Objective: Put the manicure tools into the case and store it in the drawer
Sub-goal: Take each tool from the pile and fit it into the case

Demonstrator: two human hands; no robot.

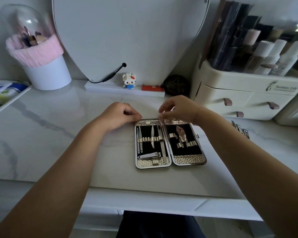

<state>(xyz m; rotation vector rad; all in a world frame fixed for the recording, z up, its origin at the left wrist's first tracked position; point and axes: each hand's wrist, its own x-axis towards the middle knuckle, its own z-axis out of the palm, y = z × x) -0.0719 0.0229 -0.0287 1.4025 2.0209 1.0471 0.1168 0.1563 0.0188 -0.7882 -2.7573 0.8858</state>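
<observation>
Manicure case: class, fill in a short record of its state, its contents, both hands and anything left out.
state: manicure case lies open flat on the marble table
left half: clipper, nail file and thin tools
right half: one patterned tool; other loops empty
left hand: fingers curled, at the case's far left corner
right hand: pinches the nail file's far end
left out: loose metal tools, right of the case

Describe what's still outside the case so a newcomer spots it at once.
Start at the cream plastic drawer organiser on the right of the white marble counter. In front of its bottom drawer, right of the open gold-patterned manicure case, lie small shiny steel tools. They alone lie loose on the marble; the others sit strapped in the case's black lining.
</observation>
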